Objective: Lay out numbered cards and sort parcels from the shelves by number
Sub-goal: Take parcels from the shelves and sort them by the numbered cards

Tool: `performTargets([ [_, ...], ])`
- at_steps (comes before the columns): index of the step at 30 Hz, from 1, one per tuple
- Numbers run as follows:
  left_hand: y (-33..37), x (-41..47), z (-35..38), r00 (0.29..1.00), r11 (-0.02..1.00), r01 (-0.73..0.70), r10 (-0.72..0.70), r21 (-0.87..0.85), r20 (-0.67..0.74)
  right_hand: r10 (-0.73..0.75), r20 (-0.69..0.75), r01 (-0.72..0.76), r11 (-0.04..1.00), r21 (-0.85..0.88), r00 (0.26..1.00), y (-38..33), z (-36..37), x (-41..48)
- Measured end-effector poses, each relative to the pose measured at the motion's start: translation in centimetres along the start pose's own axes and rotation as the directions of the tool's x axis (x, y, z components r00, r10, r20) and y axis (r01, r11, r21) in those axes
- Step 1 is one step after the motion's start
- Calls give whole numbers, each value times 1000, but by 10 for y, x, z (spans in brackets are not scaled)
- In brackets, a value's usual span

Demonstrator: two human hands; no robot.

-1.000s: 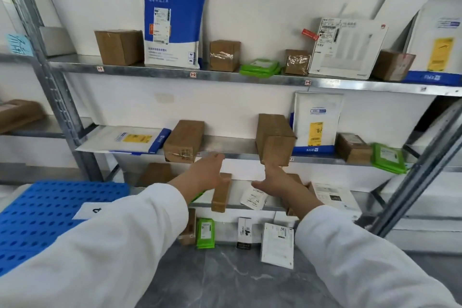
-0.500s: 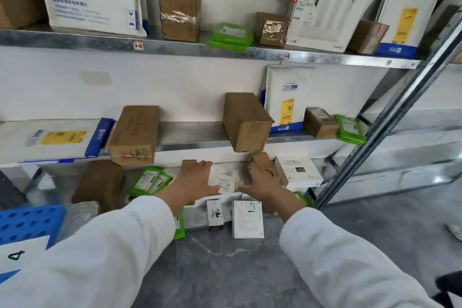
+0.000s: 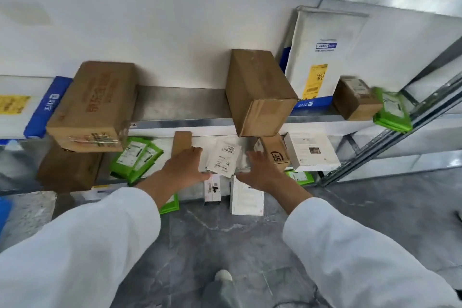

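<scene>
Both my hands reach into the lower shelf [image 3: 190,189]. My left hand [image 3: 185,166] and my right hand [image 3: 260,170] flank a small white labelled packet [image 3: 223,159], fingers extended on either side of it. Whether they touch it is unclear. A thin brown box [image 3: 182,141] stands just behind my left hand. A brown box with a black logo [image 3: 275,155] sits right of my right hand, and a white box [image 3: 311,150] lies beyond it. Green pouches [image 3: 136,157] lie to the left.
The middle shelf [image 3: 182,105] holds two large brown boxes [image 3: 95,107] [image 3: 257,90], a white-and-blue mailer [image 3: 320,55], a small brown box [image 3: 355,99] and a green pouch [image 3: 392,110]. White packets [image 3: 246,197] lean at floor level. A diagonal steel brace [image 3: 400,132] crosses at right.
My view has dropped and moved closer to the lower shelf. Both hands came down from the middle shelf and now sit on either side of the white packet.
</scene>
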State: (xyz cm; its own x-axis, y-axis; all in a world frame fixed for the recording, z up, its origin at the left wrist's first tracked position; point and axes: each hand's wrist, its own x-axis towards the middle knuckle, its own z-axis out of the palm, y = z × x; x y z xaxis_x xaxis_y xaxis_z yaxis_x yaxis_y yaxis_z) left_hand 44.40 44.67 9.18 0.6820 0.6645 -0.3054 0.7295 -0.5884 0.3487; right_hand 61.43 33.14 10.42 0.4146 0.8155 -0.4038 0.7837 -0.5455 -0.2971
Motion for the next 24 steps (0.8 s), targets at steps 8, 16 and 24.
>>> performTargets([
  [8, -33, 154, 83, 975, 965, 214, -221, -152, -33, 3, 127, 10, 995, -99, 992, 58, 70, 163],
  [16, -77, 255, 193, 972, 955, 227, -236, -192, -24, 175, 128, -198, 961, 195, 976, 104, 159, 299],
  [24, -90, 309, 285, 962, 933, 268, -273, -241, 12, 401, 151, -428, 827, 365, 904, 124, 224, 375],
])
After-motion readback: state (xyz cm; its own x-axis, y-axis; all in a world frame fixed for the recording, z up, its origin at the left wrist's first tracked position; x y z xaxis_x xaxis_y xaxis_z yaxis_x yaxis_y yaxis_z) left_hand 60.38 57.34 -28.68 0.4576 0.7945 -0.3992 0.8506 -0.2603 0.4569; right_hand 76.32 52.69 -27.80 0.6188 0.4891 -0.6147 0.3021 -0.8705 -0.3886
